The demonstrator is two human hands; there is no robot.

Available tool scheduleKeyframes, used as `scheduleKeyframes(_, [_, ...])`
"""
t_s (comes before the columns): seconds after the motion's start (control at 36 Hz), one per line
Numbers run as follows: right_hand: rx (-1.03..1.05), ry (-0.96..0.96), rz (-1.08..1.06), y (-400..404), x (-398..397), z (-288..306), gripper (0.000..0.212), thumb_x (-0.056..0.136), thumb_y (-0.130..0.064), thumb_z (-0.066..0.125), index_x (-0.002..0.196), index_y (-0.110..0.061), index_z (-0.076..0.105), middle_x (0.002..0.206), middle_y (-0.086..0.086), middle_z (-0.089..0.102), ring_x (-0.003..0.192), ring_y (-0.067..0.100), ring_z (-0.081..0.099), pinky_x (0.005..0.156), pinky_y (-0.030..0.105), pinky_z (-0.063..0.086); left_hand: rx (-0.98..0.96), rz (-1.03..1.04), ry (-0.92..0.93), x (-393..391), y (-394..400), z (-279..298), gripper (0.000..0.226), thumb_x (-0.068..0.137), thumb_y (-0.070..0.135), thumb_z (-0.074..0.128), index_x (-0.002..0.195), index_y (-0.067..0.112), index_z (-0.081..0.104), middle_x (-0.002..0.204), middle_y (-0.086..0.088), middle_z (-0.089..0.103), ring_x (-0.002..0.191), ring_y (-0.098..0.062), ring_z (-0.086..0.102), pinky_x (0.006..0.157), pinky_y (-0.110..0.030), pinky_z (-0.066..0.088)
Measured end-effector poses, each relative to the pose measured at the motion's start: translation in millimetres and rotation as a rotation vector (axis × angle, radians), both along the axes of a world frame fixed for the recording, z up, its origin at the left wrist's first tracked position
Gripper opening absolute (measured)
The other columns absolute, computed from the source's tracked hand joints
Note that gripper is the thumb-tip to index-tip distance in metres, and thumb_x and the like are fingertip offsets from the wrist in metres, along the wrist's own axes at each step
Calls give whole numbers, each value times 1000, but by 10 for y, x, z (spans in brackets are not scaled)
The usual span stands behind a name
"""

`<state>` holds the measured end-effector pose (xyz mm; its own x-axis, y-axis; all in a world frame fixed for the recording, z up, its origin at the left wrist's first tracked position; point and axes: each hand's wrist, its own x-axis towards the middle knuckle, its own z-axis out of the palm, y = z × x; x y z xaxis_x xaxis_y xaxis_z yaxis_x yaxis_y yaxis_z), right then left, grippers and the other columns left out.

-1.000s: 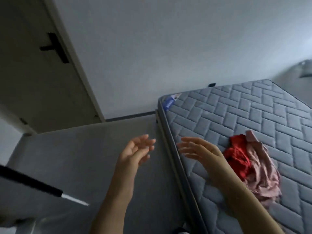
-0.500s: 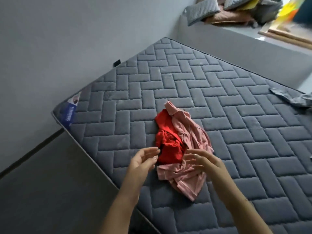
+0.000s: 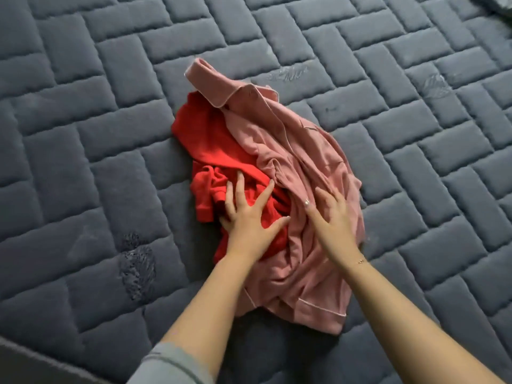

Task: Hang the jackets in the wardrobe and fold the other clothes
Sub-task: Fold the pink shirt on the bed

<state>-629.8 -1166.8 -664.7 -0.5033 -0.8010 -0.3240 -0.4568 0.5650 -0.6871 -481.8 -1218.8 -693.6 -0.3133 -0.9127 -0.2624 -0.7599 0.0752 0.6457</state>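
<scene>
sorting: two crumpled garments lie heaped together on the mattress, a red garment partly under and to the left of a pink garment.
left hand: the left hand lies flat on the red garment with fingers spread and nearly straight, touching it but gripping nothing.
right hand: the right hand rests on the pink garment just beside it, fingers extended and close together; whether the fingertips pinch a fold is hard to tell from this angle.
pink garment: soft, light woven cloth with a collar at the far end and a piped cuff at the near end; likely a pyjama-style shirt, so probably one to fold rather than hang.
red garment: looks like a thicker, limp knit with a ribbed edge; it should bunch rather than slide.
where to hold: judging by the heap, lift the pink one by the collar or shoulders so it falls open and peels off the red.
risk: the two may drag together where they overlap.
surface: a dark grey quilted mattress in a brick pattern, with a rough scuffed patch to the left; plenty of grip, flat enough for folding.
room: little shows beyond the mattress; a scrap of grey cloth sits at the far right corner.
</scene>
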Motion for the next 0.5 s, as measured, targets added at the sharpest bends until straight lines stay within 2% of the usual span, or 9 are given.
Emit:
scheduleKeyframes(0.06, [90,85,4,-61,62,-216,55,87,-47,62,135,-20,52,150,8,33,140,24,27,118,35,17,-28,-28,-41,25,-71,-205,66,77,52,70,136,50,42,157,4,2,141,-16,-2,103,-59,30])
scheduleKeyframes(0.11, [140,211,11,-71,130,-370,53,83,-50,65,128,-23,57,149,10,32,137,31,27,115,37,22,-94,-26,-18,48,-123,-341,57,75,36,76,128,39,56,151,-5,21,133,-22,14,101,-53,37])
scheduleKeyframes(0.19, [64,323,-46,-75,159,-490,30,85,-24,66,114,-14,65,140,13,42,126,38,38,106,34,27,-164,-30,110,91,-213,-401,37,73,15,76,109,25,70,134,-11,43,119,-31,34,106,-36,33])
scheduleKeyframes(0.25, [5,285,-122,-43,146,-510,27,83,-6,63,110,-6,66,133,16,48,122,36,43,106,30,27,-164,-2,163,157,-237,-373,26,75,9,74,99,21,73,125,-11,49,112,-30,40,103,-23,26])
scheduleKeyframes(0.33, [-106,170,-188,17,158,-439,28,80,9,57,107,3,64,116,18,56,116,30,50,102,18,30,-154,31,185,350,-246,-269,22,76,9,74,94,21,75,118,-9,53,109,-27,43,100,-20,26])
scheduleKeyframes(0.42, [-156,-5,-203,101,244,-255,23,86,6,53,101,-9,60,101,7,59,95,18,54,84,3,33,-206,75,102,755,-278,-137,25,73,5,75,94,19,76,115,-11,56,105,-31,46,96,-21,29])
scheduleKeyframes(0.5, [-164,-123,-171,213,337,-73,19,91,1,52,96,-16,59,92,0,58,84,10,52,77,11,40,-216,255,-63,1390,-302,-32,30,68,-3,76,94,11,76,118,-18,56,107,-40,48,99,-30,30])
